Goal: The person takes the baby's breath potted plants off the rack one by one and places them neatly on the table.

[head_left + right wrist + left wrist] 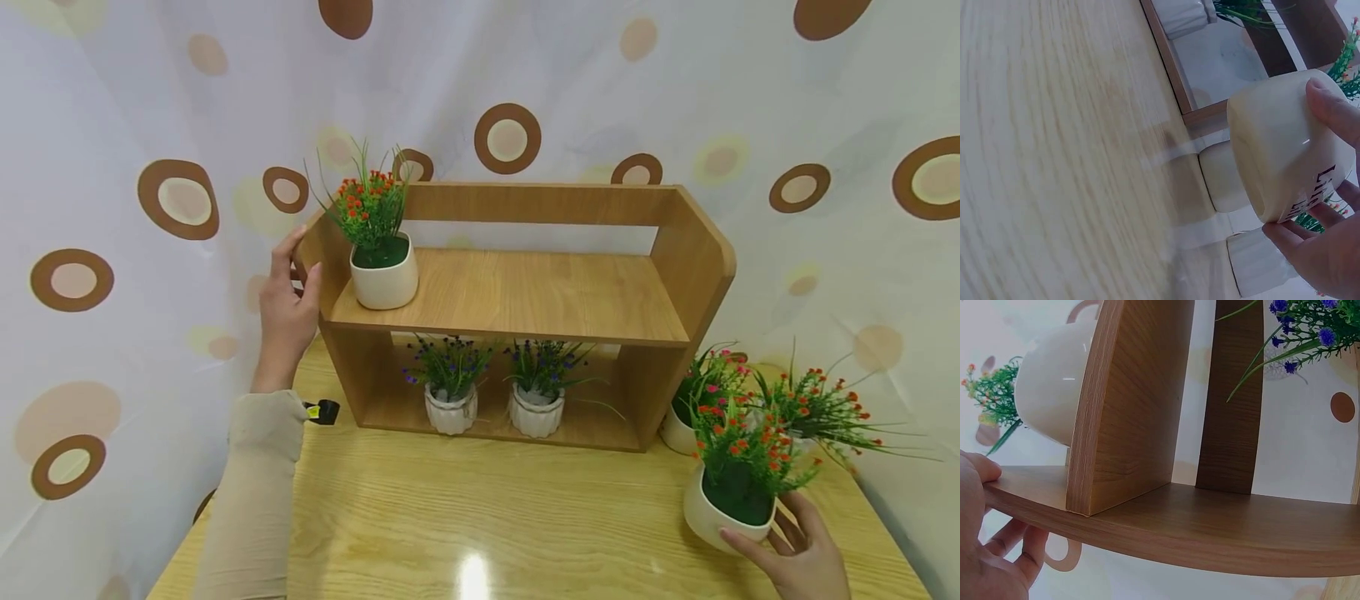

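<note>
My left hand grips the left side panel of a two-tier wooden shelf; in the left wrist view, thumb and fingers lie on opposite faces of the board. At the right, my right hand holds a potted plant with orange-red flowers by its white pot. The right wrist view shows the pot tilted and raised off the table, dark lettering on its side, fingers and thumb around it. A similar orange-red flowered plant stands at the left end of the upper tier.
Two purple-flowered plants in white ribbed pots, one left and one right, stand on the lower tier. Right of the shelf are a pink-flowered plant and a red-flowered one. A small black-and-yellow object lies on the wooden table. Patterned curtain hangs behind.
</note>
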The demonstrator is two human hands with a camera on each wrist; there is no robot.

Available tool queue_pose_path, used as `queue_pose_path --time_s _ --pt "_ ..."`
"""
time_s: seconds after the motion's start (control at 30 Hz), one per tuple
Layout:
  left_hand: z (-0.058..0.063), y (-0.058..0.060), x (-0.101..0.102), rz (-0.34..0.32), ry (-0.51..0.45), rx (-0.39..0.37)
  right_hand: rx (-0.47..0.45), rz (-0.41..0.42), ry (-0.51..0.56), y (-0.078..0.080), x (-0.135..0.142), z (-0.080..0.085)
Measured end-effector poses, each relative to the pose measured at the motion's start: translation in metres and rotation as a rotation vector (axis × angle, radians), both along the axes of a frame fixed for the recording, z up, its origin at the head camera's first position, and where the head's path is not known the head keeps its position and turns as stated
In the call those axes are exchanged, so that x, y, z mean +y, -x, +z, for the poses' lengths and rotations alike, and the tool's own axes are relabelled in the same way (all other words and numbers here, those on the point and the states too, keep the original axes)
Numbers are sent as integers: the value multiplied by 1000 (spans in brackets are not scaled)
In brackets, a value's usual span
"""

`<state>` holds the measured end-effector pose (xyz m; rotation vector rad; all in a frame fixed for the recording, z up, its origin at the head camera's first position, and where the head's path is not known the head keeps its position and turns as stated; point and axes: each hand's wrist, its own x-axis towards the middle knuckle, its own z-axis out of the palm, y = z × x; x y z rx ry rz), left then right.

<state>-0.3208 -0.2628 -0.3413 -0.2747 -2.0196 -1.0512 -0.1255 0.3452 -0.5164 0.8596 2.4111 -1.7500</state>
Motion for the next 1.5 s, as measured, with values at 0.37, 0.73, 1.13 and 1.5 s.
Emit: queue_pose_path --time_s 0.37,0.73,1.13,1.5 --pt "0 1 0 -2 0 -1 -37 18 60 1 1 -6" --pt "1 0 1 -5 6 -6 -27 27 104 4 4 -14" --pt "1 -1 0 6 21 -16 -61 107 128 5 9 -18" --pt "0 1 -1 8 18 -10 -78 134 118 4 8 -17"
